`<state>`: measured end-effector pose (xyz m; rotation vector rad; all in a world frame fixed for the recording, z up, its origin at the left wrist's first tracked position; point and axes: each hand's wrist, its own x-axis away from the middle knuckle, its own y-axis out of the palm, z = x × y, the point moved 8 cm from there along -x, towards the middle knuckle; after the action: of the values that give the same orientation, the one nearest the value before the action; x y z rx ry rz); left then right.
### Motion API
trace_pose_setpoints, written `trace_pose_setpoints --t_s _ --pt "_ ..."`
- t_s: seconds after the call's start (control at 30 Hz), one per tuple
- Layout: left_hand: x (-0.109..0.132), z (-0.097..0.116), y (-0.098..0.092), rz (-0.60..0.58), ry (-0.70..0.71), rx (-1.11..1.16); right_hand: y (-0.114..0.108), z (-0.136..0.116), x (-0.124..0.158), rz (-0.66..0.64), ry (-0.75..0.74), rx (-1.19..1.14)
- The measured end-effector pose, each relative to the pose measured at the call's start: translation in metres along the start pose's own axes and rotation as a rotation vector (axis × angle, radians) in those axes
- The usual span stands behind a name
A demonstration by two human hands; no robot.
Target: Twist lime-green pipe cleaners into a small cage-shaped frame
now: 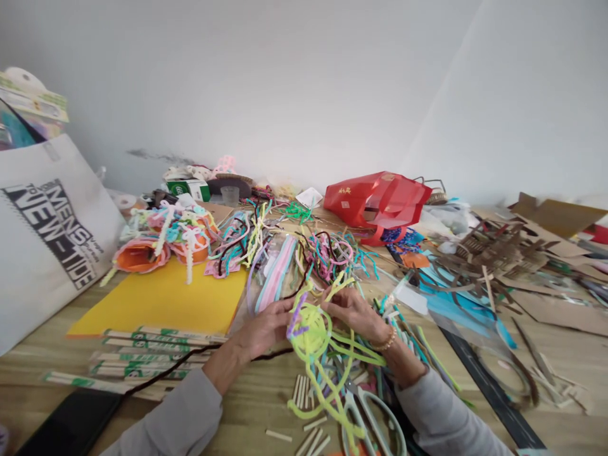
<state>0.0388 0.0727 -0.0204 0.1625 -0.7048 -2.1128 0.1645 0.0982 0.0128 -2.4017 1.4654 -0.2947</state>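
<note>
Fingers [285, 308] of L hand [261, 330] and R hand [351, 311] curled, tips together on rim of lime pipe-cleaner coil [308, 335], held up over table front, mid-view. Round part wound; long lime ends left loose, hanging. Purple strand [295, 315] at coil's L edge. Scissors [368, 421] below, near R wrist; cut sticks [308, 441] beside. Made-up orange pieces [140, 258] far L, beyond yellow card [161, 304].

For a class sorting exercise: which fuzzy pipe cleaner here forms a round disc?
The lime-yellow pipe cleaner, held between the left hand and right hand: it is bent into a round disc, whereas the other pipe cleaners nearby lie as loose strands.
</note>
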Motion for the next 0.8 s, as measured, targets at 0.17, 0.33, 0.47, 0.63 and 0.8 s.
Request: trace_pose_setpoints --t_s 0.17,0.33,0.47,0.63,0.8 --pt "0.004 -0.008 -0.004 0.148 -0.043 -0.201 0.013 -0.002 0.003 -0.050 -0.045 0.035" --pt "0.009 -0.001 -0.009 0.294 0.017 -0.342 0.015 -0.001 0.004 -0.014 0.001 0.111" --pt "0.010 0.003 -0.005 0.310 0.067 -0.339 0.016 -0.003 0.005 0.014 0.010 0.109" --pt "0.009 0.006 0.001 0.260 0.095 -0.275 0.017 -0.008 0.007 0.015 -0.012 0.133" --pt "0.009 0.006 0.000 0.240 0.088 -0.286 0.018 -0.021 0.010 -0.022 -0.145 0.219"
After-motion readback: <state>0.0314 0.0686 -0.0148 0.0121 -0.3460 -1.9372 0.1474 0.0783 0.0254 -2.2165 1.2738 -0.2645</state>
